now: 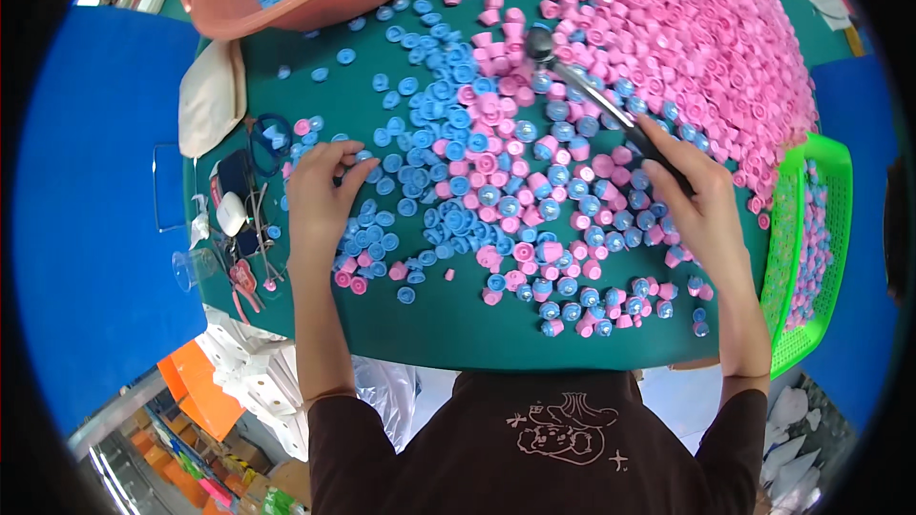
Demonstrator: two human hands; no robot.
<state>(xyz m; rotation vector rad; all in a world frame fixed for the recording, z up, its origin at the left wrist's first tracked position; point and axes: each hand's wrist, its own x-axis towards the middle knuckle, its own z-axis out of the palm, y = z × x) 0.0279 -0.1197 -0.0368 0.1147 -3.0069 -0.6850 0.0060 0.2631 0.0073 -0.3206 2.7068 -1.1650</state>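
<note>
Up close, a dark shirt (563, 458) with a pale line drawing meets the near edge of a green table (429, 329). Just past that edge, toward the right, lie small pieces (570, 312) with pink bottoms and shiny blue tops. At the left, pink-handled scissors (244, 277) lie among other small tools, near a clear cup (194, 270).

Farther in, the left hand (318, 195) rests beside the loose blue caps (453, 219), its fingers bent and its thumb close to them; whether it pinches a cap, I cannot tell. The right hand (703, 186) is closed around the black handle of a hammer (596, 91), whose dark head is raised toward the middle, over the pink and blue parts. Beside the right forearm stands a green basket (794, 348) holding more pieces.

Beyond, pink cups (711, 57) form a big heap at the far right, and a salmon-coloured tub (334, 0) of blue caps stands at the far left.
</note>
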